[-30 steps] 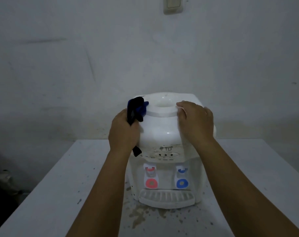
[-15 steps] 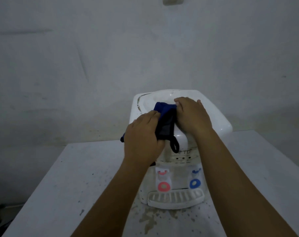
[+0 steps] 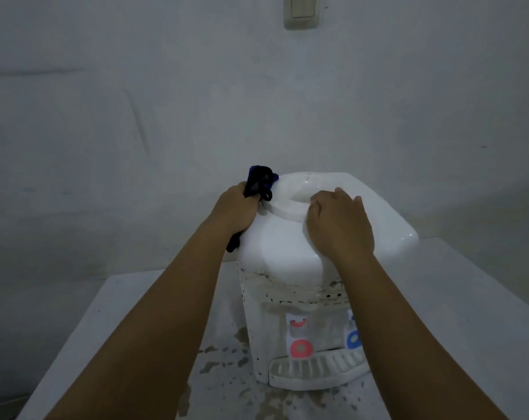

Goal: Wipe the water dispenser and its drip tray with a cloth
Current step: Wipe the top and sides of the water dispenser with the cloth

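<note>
We see our left hand (image 3: 237,209) with its fingers curled tight around a dark blue cloth (image 3: 259,180), which bunches up above the knuckles against the upper left shoulder of the white water dispenser (image 3: 287,247), a dark tail of it hanging below the palm. Our right hand (image 3: 338,224) lies on the dispenser's top with fingers loosely bent over the raised ring around the opening, holding nothing. Well below both sets of fingers, the slotted drip tray (image 3: 314,369) sits at the dispenser's foot on the stained counter (image 3: 130,338).
</note>
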